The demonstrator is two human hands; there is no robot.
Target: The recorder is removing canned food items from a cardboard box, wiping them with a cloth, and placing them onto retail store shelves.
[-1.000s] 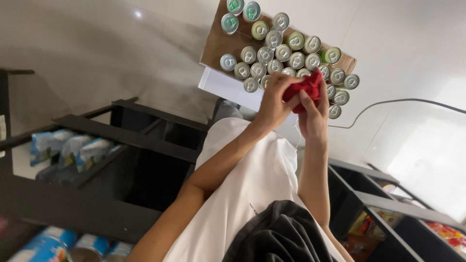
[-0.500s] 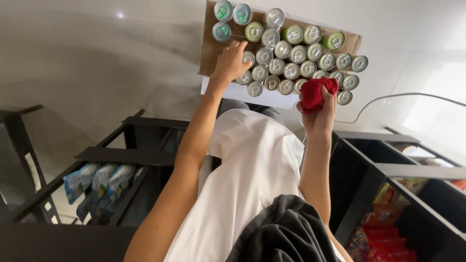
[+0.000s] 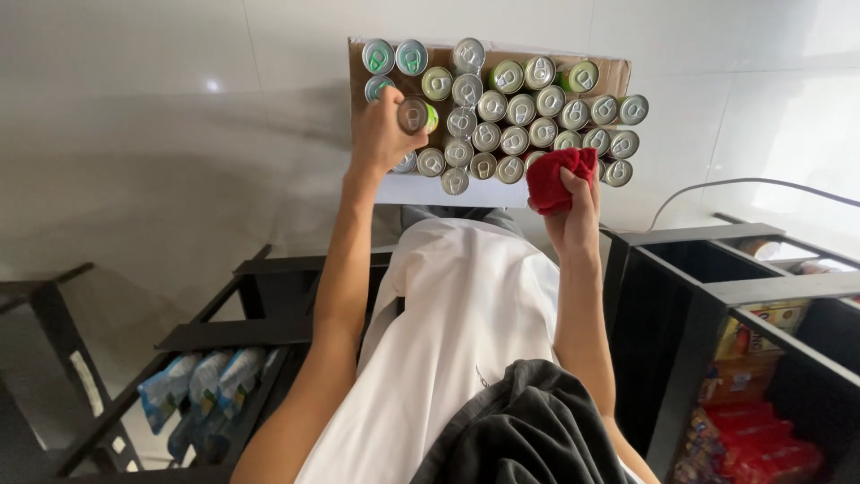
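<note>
A cardboard box [image 3: 616, 72] packed with several upright drink cans [image 3: 522, 109] with silver tops lies on the pale tiled floor. My left hand [image 3: 381, 134] is at the box's left side, closed around one can [image 3: 414, 115] that is tipped up above its neighbours. My right hand [image 3: 573, 215] holds a crumpled red cloth [image 3: 560, 175] at the box's near right edge, just touching the closest cans. My white shirt and dark shorts fill the bottom middle of the view.
Black metal shelving [image 3: 269, 332] on the left holds blue-and-white packets [image 3: 202, 385]. Another black shelf unit [image 3: 708, 287] on the right holds red and orange packages [image 3: 761, 439]. A thin cable [image 3: 743, 184] runs over the floor at the right.
My left hand left the red cloth, went to the box's left side and closed on a can. My right hand kept the cloth and lowered slightly toward the box's near edge.
</note>
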